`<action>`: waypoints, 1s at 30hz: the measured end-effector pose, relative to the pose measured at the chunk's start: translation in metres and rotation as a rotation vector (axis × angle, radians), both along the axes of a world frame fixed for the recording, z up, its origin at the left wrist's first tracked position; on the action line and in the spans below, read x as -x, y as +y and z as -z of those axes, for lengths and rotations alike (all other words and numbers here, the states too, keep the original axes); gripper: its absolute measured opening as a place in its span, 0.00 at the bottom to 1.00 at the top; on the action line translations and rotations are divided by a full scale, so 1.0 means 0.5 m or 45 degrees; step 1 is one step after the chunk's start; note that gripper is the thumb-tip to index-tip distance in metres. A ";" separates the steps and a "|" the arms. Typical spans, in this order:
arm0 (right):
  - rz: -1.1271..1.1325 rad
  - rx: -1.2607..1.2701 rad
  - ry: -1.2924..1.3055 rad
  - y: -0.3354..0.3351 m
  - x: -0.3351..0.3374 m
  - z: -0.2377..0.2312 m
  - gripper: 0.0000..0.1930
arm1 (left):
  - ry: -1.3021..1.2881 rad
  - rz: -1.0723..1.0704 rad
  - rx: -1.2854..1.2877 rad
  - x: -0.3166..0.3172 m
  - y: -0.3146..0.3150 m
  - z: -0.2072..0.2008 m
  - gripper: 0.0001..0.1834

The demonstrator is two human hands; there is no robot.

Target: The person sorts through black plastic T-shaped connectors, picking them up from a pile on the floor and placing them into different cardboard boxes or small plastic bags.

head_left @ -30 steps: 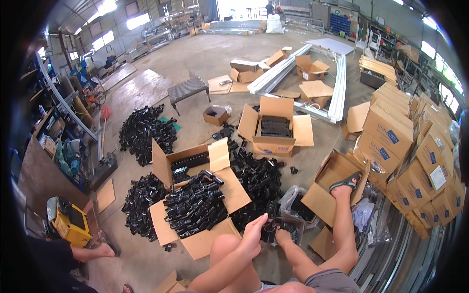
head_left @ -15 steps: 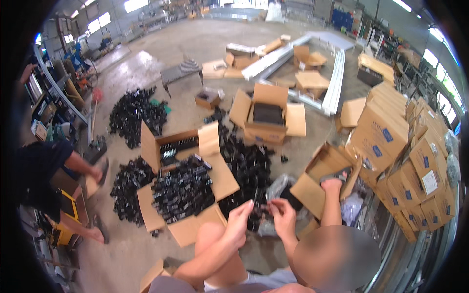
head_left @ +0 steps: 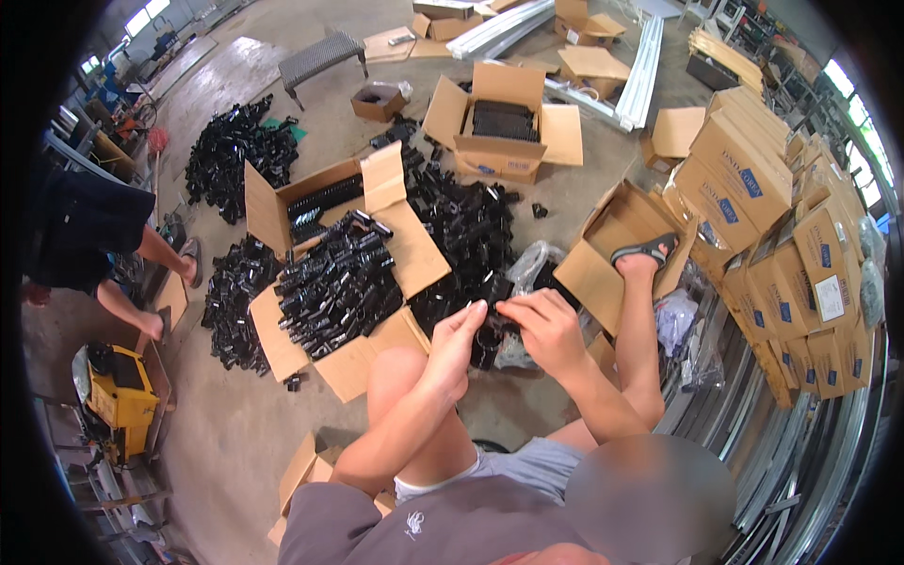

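Observation:
My left hand point(head_left: 454, 347) is raised in front of my knees, thumb and fingertips pressed together at its upper end. My right hand point(head_left: 548, 328) faces it closely, its fingers curled in a pinch. Whatever either pinch holds is too small or hidden to make out. Dark parts show just below the fingertips, and I cannot tell whether the hands touch them. Beneath and beyond lies a heap of short glossy black parts point(head_left: 461, 221). Left of it, an open cardboard box point(head_left: 424, 254) is piled with more such black parts point(head_left: 344, 278). Clear plastic bags point(head_left: 537, 264) lie by my right hand.
My right foot point(head_left: 643, 252) rests in an open carton point(head_left: 603, 221). Stacked cartons point(head_left: 739, 193) stand at right beside long metal profiles point(head_left: 753, 452). Another open box point(head_left: 499, 155) holds black parts. At left, a person's legs point(head_left: 122, 301) are near a yellow machine point(head_left: 132, 405).
The view has tilted downward. My hands have drawn closer together, and the right one has turned, showing more of its back. The person at left has shifted a foot.

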State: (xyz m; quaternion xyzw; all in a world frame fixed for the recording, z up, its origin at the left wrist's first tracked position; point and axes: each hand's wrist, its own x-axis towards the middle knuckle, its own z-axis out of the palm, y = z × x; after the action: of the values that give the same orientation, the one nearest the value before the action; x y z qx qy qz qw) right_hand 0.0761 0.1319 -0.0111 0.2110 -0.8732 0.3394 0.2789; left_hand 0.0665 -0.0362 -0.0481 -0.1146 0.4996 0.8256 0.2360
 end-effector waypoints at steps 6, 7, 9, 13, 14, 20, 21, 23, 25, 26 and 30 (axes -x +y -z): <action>-0.174 -0.171 0.090 0.015 0.013 -0.030 0.17 | -0.021 0.004 -0.018 0.002 -0.001 0.017 0.15; -0.188 -0.182 0.085 0.014 0.012 -0.033 0.17 | -0.027 0.008 -0.032 0.002 -0.003 0.019 0.15; -0.225 -0.191 0.121 0.013 0.012 -0.036 0.18 | -0.015 0.013 -0.048 0.003 0.000 0.015 0.15; -0.249 -0.251 0.078 0.016 0.016 -0.020 0.18 | -0.061 0.017 -0.077 -0.002 0.000 0.010 0.15; -0.245 -0.270 0.066 0.018 0.015 -0.016 0.18 | -0.047 0.017 -0.059 -0.003 -0.001 0.013 0.16; -0.222 -0.287 0.044 0.023 0.003 -0.007 0.18 | -0.043 -0.023 0.015 -0.006 0.006 -0.004 0.19; -0.210 -0.260 0.020 0.024 0.000 -0.006 0.17 | 0.035 -0.069 0.065 -0.008 0.010 -0.007 0.19; -0.192 -0.234 -0.004 0.026 -0.003 -0.007 0.16 | 0.113 -0.109 0.112 -0.013 0.015 -0.014 0.20; -0.193 -0.053 -0.102 0.024 -0.003 -0.009 0.12 | 0.217 -0.124 0.201 -0.016 0.017 -0.020 0.20; -0.190 -0.053 -0.103 0.022 -0.005 -0.016 0.12 | 0.217 -0.120 0.200 -0.017 0.019 -0.021 0.20; -0.111 0.420 -0.569 0.010 -0.015 -0.042 0.08 | 0.357 -0.151 0.260 -0.018 0.025 -0.024 0.19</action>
State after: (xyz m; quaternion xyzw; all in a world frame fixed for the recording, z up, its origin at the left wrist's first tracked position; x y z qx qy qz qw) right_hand 0.0838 0.1369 0.0100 0.1200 -0.8362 0.5266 0.0951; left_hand 0.0756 -0.0238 -0.0360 -0.0508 0.6013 0.7908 0.1021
